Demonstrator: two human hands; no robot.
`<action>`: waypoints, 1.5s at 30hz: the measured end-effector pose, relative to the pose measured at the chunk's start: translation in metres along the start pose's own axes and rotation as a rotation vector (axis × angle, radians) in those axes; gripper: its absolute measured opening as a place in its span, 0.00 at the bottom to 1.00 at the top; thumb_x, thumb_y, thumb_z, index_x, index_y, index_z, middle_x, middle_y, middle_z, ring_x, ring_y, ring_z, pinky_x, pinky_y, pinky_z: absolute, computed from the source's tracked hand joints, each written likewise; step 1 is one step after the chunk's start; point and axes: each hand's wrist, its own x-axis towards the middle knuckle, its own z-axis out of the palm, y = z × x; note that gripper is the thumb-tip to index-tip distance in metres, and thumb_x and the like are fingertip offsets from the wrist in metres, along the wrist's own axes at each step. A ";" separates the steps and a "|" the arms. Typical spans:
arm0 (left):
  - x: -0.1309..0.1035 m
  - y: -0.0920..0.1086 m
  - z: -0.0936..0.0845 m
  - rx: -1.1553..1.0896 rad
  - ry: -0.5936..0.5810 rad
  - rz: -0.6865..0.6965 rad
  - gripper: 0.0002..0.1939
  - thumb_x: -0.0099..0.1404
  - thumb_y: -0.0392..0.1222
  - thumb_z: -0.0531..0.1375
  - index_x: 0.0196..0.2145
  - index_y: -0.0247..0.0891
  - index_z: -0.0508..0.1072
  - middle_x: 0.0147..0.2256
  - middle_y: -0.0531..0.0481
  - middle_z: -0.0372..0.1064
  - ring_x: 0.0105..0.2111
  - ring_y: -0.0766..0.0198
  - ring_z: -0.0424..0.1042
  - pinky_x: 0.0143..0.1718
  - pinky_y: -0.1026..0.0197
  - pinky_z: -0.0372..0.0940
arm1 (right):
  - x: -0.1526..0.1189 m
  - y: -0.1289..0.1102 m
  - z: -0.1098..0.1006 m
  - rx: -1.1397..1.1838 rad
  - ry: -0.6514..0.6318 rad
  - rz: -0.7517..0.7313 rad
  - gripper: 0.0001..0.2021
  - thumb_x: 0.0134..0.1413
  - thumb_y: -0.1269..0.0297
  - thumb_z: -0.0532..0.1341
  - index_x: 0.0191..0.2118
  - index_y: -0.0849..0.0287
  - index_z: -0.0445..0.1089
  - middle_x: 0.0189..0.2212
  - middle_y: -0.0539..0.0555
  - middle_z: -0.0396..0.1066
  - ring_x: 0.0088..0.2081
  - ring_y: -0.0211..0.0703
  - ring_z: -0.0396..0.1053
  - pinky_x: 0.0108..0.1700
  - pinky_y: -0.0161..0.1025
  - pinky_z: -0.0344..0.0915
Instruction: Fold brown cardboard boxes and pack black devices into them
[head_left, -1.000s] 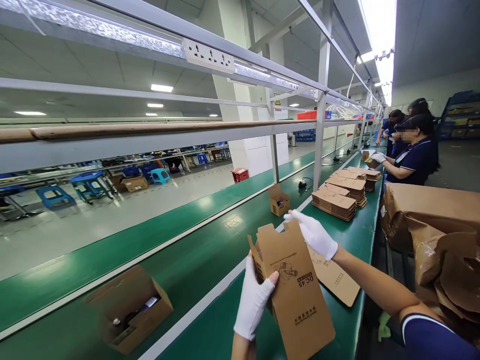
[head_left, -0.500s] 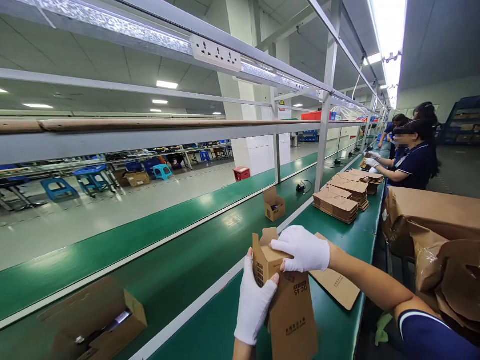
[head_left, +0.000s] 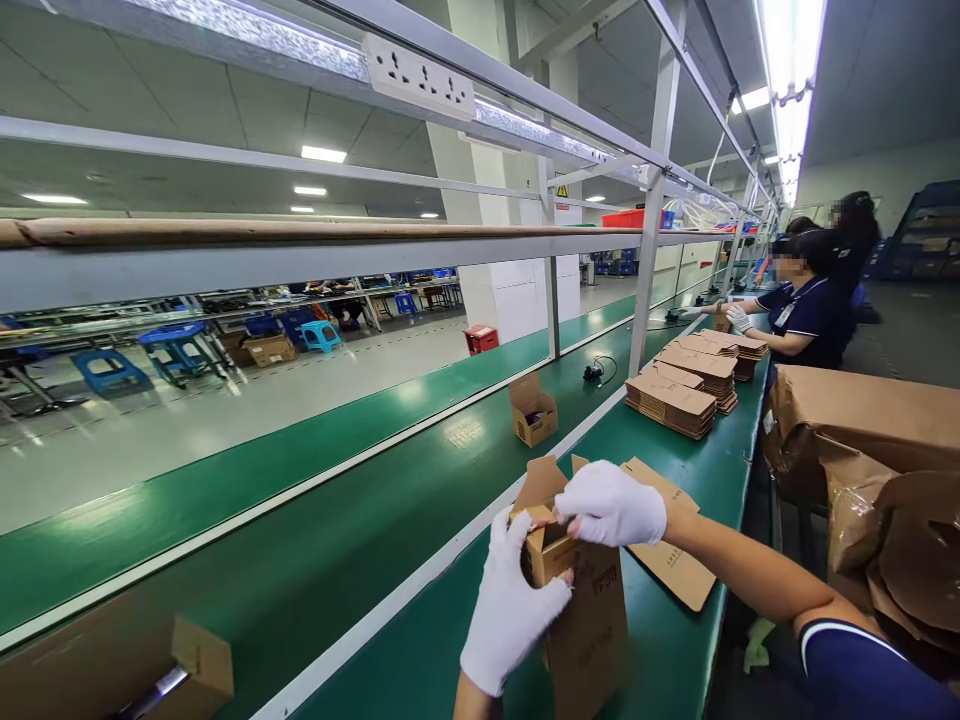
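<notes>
Both my hands wear white gloves with bare fingertips. My left hand is wrapped round the end of a brown cardboard box, thumb on the near side and fingers over the far edge. The box's long printed panel hangs down toward me, and flaps stand up at its end. My right hand is closed at the box's opening, fingertips on a flap; the exact grip is partly hidden. Beside the right forearm, a flat unfolded carton lies on the green worktop.
Stacks of flat cartons lie farther along the worktop. On the green conveyor stand an open box and, at lower left, another open box. A co-worker sits beyond. Large wrapped cartons flank the right side.
My right hand has moved from lying over the box's top to its opening, with flaps now standing apart. The boxes on the conveyor have shifted left in view.
</notes>
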 end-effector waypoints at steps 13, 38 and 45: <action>-0.002 0.007 0.008 0.016 0.062 0.190 0.15 0.54 0.45 0.61 0.38 0.41 0.61 0.63 0.46 0.40 0.60 0.46 0.51 0.56 0.43 0.54 | -0.012 0.018 0.018 1.461 -0.251 0.902 0.31 0.45 0.47 0.69 0.50 0.64 0.67 0.46 0.61 0.70 0.48 0.54 0.68 0.54 0.50 0.63; -0.011 0.009 0.005 -0.103 -0.001 0.360 0.18 0.52 0.38 0.60 0.40 0.41 0.60 0.40 0.50 0.56 0.39 0.59 0.59 0.42 0.57 0.59 | 0.049 -0.022 -0.034 0.080 -0.873 0.365 0.17 0.51 0.58 0.65 0.46 0.54 0.65 0.32 0.49 0.70 0.29 0.46 0.68 0.26 0.34 0.53; -0.010 0.008 -0.001 -0.224 -0.006 0.308 0.20 0.55 0.44 0.63 0.44 0.40 0.61 0.42 0.48 0.58 0.42 0.57 0.62 0.44 0.57 0.60 | 0.027 -0.026 -0.033 0.008 -0.566 0.402 0.23 0.52 0.57 0.64 0.53 0.57 0.64 0.39 0.56 0.71 0.37 0.54 0.70 0.36 0.40 0.61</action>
